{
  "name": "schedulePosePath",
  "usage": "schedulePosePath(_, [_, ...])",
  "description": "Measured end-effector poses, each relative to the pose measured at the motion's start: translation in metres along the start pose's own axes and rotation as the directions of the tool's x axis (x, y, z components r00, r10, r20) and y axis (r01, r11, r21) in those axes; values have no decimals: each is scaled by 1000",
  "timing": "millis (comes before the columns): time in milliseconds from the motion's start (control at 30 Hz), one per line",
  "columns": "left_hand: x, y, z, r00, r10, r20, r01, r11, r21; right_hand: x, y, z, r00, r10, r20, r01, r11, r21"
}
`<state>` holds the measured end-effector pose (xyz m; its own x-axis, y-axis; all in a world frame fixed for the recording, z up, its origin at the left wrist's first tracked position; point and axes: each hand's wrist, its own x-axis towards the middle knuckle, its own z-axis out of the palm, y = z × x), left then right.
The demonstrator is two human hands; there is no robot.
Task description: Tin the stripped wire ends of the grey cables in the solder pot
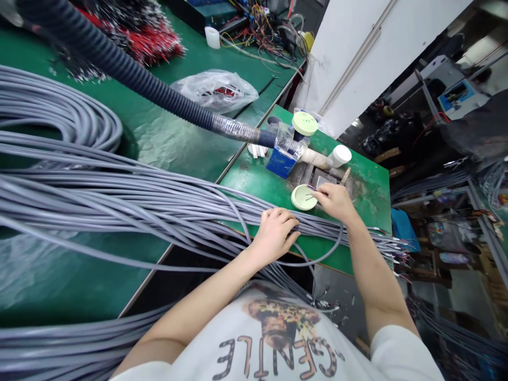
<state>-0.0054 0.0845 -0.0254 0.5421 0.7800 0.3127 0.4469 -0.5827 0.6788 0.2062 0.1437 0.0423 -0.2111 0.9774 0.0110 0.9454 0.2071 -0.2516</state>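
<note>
My right hand (335,200) is closed in a pinch on the thin wires at the end of a grey cable. The dark wire tips point into a small round pale-yellow dish (300,202). That cable seems to loop down below my right wrist. My left hand (275,233) lies over the thick bundle of grey cables (174,198), its fingers curled around some of them and the thumb on the near side. Exactly which cables are under its fingers is hidden. At the right, the bundle's stripped ends (397,246) stick out past the green board.
A ribbed black hose (159,92) crosses above the table to a pale nozzle (315,157) near the dish. Around it stand a blue box (281,162), a yellow-lidded jar (305,123) and a white cup (341,155). Coiled cables (79,119) lie left.
</note>
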Motion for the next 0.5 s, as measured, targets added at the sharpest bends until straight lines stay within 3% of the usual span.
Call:
schedulePosePath(233, [-1,-1,1,1000,0,-7,0,1000,4,10,-10,20,988,111,109,-80,963,-258])
schedulePosePath(500, [-1,-1,2,1000,-3,-11,3,1000,-4,11,-9,23,979,150,140,-99,944,-314])
